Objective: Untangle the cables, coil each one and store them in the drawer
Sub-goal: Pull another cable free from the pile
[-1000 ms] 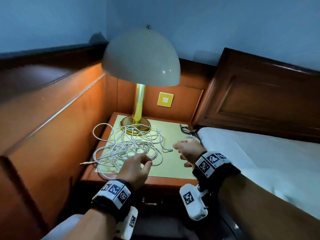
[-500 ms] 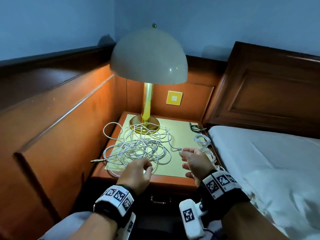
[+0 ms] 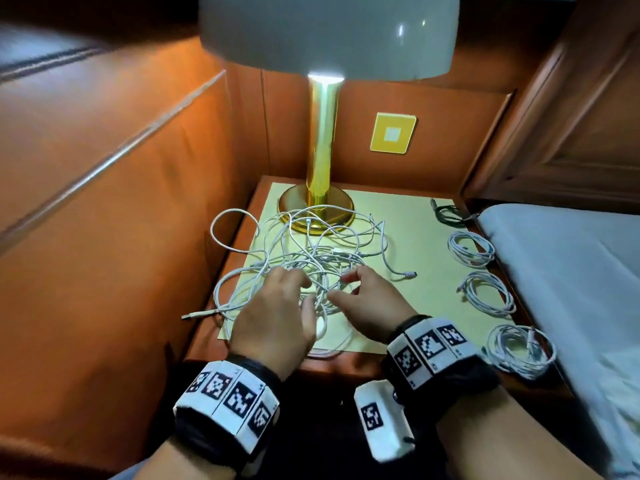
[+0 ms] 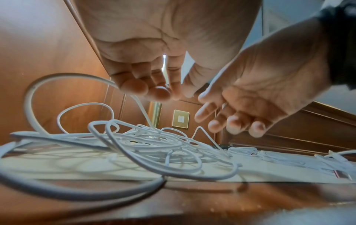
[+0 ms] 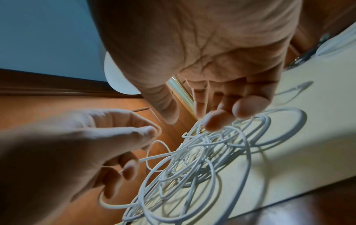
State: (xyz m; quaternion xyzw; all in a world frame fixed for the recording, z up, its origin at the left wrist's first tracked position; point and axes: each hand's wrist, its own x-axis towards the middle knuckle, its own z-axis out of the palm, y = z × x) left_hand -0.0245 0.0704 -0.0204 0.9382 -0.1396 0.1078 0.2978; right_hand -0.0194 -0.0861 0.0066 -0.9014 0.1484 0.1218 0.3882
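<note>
Over the tangled cables (image 3: pixel 304 258), left hand (image 3: pixel 273 317) and right hand (image 3: pixel 370 306), fingers loosely curled, gripping nothing; nightstand (image 3: pixel 266 358) front edge just below

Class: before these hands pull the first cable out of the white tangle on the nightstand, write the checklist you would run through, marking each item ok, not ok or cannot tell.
1. Both hands at the tangle: ok; left hand and right hand are over it.
2. One cable gripped: not ok; neither hand holds one.
3. A free plug end in sight: ok; plug lies right of the tangle.
4. Lamp base free of cable: not ok; loops lie against it.
5. Coiled cables kept apart: ok.
6. Drawer open: cannot tell.
</note>
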